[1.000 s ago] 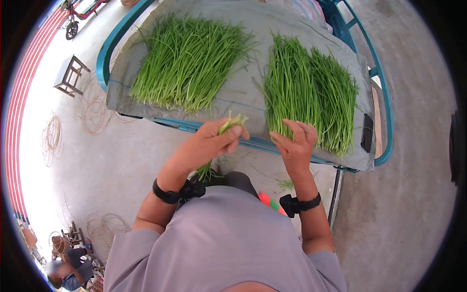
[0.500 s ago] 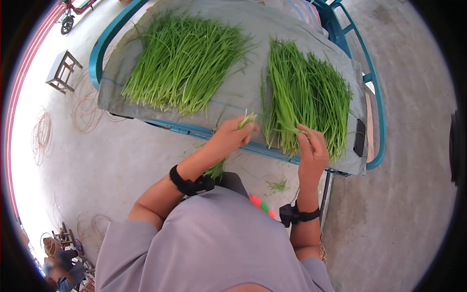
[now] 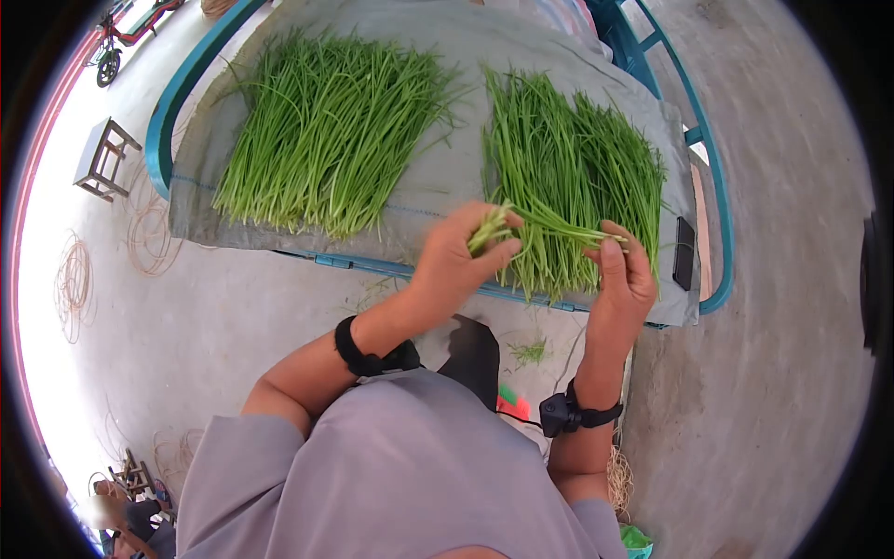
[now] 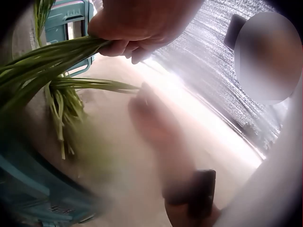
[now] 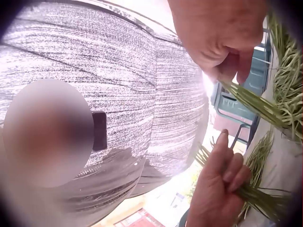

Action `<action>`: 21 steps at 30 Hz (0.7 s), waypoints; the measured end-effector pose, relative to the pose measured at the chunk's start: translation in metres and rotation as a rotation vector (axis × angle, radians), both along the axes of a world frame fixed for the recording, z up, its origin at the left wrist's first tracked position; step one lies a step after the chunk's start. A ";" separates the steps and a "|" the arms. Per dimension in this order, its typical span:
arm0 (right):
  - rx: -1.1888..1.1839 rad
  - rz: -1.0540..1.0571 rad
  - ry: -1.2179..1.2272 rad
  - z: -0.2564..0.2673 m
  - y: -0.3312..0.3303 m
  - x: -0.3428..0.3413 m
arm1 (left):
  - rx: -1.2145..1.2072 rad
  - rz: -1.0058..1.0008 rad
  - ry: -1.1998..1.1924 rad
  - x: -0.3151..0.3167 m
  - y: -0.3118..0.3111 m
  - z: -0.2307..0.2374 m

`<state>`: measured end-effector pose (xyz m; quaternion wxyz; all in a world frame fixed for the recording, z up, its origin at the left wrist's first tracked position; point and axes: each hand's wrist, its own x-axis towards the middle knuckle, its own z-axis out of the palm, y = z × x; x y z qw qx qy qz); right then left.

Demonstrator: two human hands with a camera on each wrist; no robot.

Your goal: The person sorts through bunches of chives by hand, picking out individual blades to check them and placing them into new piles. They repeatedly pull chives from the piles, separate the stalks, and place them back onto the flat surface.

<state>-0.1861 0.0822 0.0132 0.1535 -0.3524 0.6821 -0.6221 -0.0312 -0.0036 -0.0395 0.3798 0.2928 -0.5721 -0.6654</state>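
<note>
My left hand (image 3: 456, 256) grips a bunch of green chives (image 3: 489, 231), the pale cut ends sticking out above the fingers. In the right wrist view this left hand (image 5: 215, 191) is wrapped round the stalks, the thumb side toward the cut ends. My right hand (image 3: 624, 284) pinches a thinner bunch of chives (image 3: 563, 224) by its pale ends, between thumb and fingers. That bunch stretches leftward over the right pile of chives (image 3: 582, 158), close to the left hand. In the left wrist view the leaves (image 4: 57, 56) trail away from the gripping hand.
A second chive pile (image 3: 321, 140) lies to the left on the grey cloth (image 3: 438, 154). The cloth covers a cart bed with a blue rail (image 3: 715, 242). A phone (image 3: 684, 252) sits at the right edge. On the floor are a stool (image 3: 105, 160) and coiled strips (image 3: 74, 284).
My right hand has picked up a thin bunch from the right pile and drawn it up and right. The left hand, still holding its bunch, has moved right toward it.
</note>
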 end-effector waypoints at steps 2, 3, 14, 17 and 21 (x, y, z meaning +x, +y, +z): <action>0.051 0.057 0.058 -0.005 0.000 -0.001 | -0.168 -0.011 0.010 -0.008 0.000 0.004; 0.075 0.088 0.087 -0.007 0.000 -0.002 | -0.292 -0.003 0.019 -0.013 -0.001 0.005; 0.017 0.296 0.011 -0.013 -0.012 0.002 | -0.512 0.005 0.018 -0.033 -0.008 -0.006; -0.057 0.379 0.019 -0.016 -0.016 -0.003 | -0.672 0.086 0.073 -0.037 -0.015 -0.012; 0.034 0.475 -0.135 -0.006 -0.022 -0.001 | -0.080 -0.067 0.079 -0.026 -0.010 0.003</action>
